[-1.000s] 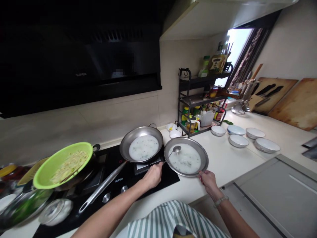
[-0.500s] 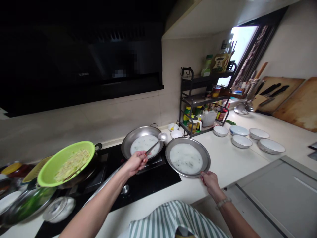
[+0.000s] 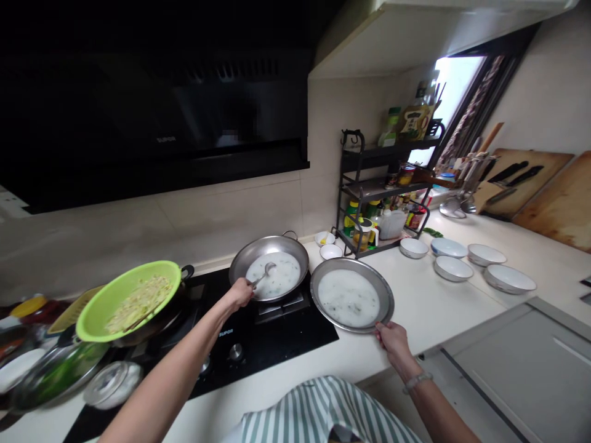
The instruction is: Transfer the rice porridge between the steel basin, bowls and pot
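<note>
My left hand (image 3: 242, 293) is closed round the handle of a ladle (image 3: 269, 267), whose bowl is over or in the white soupy liquid in the wok (image 3: 238, 261). That wok sits on the right side of the black cooktop. With closed fingers my right hand (image 3: 392, 338) grips the near right rim of a wide metal basin (image 3: 386, 289). White liquid with darker bits fills much of the basin, which stands on the counter beside the cooktop, overlapping its right edge in view.
At left, a green colander (image 3: 87, 314) of bean sprouts rests over a dark pan. A lidded jar (image 3: 113, 384) stands in front. Behind the basin are small bowls (image 3: 331, 252) and a spice rack (image 3: 373, 191). Several white bowls (image 3: 452, 269) sit on the right counter.
My left hand has moved left with the ladle, and the ladle's bowl has gone from the wok's right rim down to its middle. My right hand stays on the basin's rim.
</note>
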Demonstrator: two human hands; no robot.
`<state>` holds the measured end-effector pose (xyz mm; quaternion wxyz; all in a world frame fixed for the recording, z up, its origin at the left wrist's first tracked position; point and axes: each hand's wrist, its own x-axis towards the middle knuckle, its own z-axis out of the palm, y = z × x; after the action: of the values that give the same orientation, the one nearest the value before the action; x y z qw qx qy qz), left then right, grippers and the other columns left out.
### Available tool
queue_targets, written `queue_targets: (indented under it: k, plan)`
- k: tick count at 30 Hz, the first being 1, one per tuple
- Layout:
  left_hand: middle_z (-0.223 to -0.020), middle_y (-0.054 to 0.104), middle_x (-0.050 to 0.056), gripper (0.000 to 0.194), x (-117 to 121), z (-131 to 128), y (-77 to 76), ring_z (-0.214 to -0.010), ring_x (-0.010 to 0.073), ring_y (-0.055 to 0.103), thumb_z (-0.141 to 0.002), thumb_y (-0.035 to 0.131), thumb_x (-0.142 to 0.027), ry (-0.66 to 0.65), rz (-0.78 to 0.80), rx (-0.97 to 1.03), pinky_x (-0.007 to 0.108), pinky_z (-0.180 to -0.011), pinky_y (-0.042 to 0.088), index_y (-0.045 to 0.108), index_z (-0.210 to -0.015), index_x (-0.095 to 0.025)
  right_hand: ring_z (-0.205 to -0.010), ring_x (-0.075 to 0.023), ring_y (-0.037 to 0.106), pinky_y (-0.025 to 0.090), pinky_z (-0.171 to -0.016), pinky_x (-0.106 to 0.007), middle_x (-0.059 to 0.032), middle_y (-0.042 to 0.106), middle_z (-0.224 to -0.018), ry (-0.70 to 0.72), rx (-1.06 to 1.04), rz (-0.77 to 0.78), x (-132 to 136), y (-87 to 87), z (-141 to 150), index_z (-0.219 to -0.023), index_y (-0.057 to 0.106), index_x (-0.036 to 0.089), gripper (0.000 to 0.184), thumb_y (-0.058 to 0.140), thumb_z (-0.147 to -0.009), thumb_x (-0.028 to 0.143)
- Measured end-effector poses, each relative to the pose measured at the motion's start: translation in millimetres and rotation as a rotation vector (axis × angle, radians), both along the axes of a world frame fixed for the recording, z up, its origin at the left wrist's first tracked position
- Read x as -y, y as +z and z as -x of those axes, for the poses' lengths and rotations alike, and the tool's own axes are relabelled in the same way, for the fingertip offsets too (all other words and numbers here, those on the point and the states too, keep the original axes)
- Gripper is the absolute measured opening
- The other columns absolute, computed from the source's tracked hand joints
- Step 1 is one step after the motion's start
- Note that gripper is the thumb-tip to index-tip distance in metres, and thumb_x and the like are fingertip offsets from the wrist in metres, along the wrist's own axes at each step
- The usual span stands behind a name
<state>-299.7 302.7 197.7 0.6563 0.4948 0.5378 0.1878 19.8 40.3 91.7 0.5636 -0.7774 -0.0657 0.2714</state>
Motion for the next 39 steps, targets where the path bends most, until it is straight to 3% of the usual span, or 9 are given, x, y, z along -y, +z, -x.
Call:
queue_targets:
  k: [3,9,19,35,39]
  plan:
    - [-0.043,0.044,-0.005,0.011,2.9,-5.0,4.5,-0.029,0.0007,0.027,-0.076,0.06,-0.006,0.074,0.05,0.048,0.014,-0.033,0.008,0.052,-0.07,-0.011,-0.032,-0.0096,0.036,0.026,-0.035,-0.023,0.0029,0.045,-0.036,-0.004,-0.005,-0.001,0.0,0.2,0.1,-0.05,0.038,0.024,0.024,0.056,-0.065,0.02]
    - [-0.049,0.044,-0.004,0.016,7.6,-0.8,18.7,-0.031,-0.0014,0.024,-0.081,0.043,0.0,0.073,0.176,0.165,0.01,-0.031,0.011,0.053,-0.072,-0.008,-0.033,-0.0098,0.037,0.026,-0.035,-0.022,0.0027,0.045,-0.035,-0.01,-0.01,-0.006,-0.2,0.2,0.4,-0.05,0.038,0.024,0.024,0.054,-0.067,0.019]
    - [-0.053,0.042,-0.005,0.018,9.1,8.1,31.5,-0.03,-0.0021,0.023,-0.079,0.04,0.003,0.1,0.319,0.238,0.009,-0.027,0.013,0.053,-0.083,-0.009,-0.033,-0.0104,0.037,0.027,-0.036,-0.023,0.0028,0.045,-0.035,-0.011,0.0,0.006,-0.3,1.9,0.7,-0.049,0.039,0.023,0.023,0.055,-0.066,0.02]
    - [-0.053,0.042,-0.005,0.017,22.7,7.0,42.3,-0.03,-0.0018,0.024,-0.081,0.038,0.001,0.14,0.385,0.215,0.008,-0.026,0.012,0.052,-0.082,-0.009,-0.032,-0.0095,0.037,0.026,-0.035,-0.022,0.0038,0.045,-0.035,-0.022,-0.013,-0.001,-0.3,2.9,1.4,-0.05,0.037,0.024,0.026,0.057,-0.066,0.017]
    - [-0.053,0.043,-0.005,0.017,25.2,6.4,43.3,-0.031,-0.0016,0.025,-0.08,0.04,0.001,0.097,0.366,0.235,0.008,-0.027,0.013,0.052,-0.084,-0.009,-0.032,-0.0094,0.037,0.026,-0.035,-0.022,0.0036,0.045,-0.035,-0.018,-0.018,0.0,0.1,3.6,1.0,-0.051,0.038,0.024,0.025,0.056,-0.068,0.017]
